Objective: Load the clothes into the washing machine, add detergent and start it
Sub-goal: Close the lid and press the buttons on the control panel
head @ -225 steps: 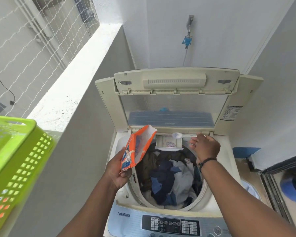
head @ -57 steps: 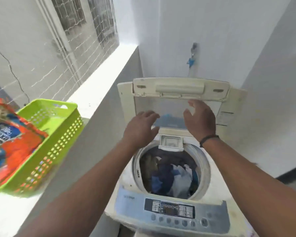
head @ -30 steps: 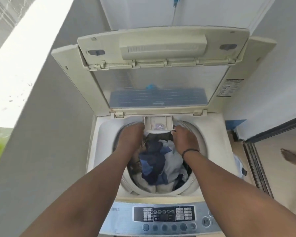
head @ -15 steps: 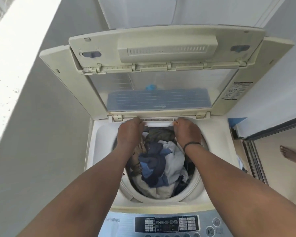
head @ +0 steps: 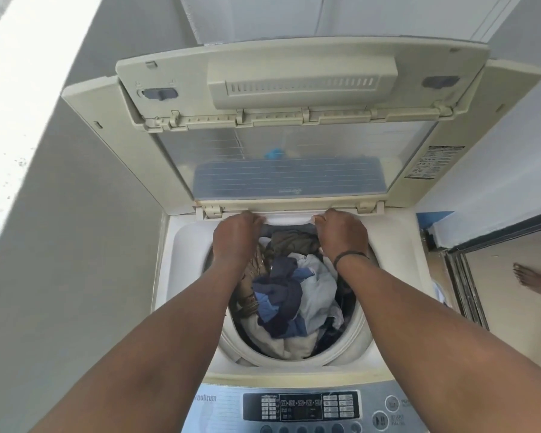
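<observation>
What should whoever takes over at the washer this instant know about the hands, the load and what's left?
Left hand and right hand: both at the white detergent drawer at the back rim of the tub, fingers curled on its front; drawer looks pushed nearly in.
Clothes are loaded in the drum. Lid stands open.
Detergent packet is out of view.
Left: seat the drawer if needed, close the lid, press start on the control panel.

Both bare forearms extend forward, converging slightly. Left hand (head: 236, 237) and right hand (head: 341, 234) lie palm-down, side by side and apart, knuckles up, fingers curled forward out of sight. A dark band circles the right wrist.
</observation>
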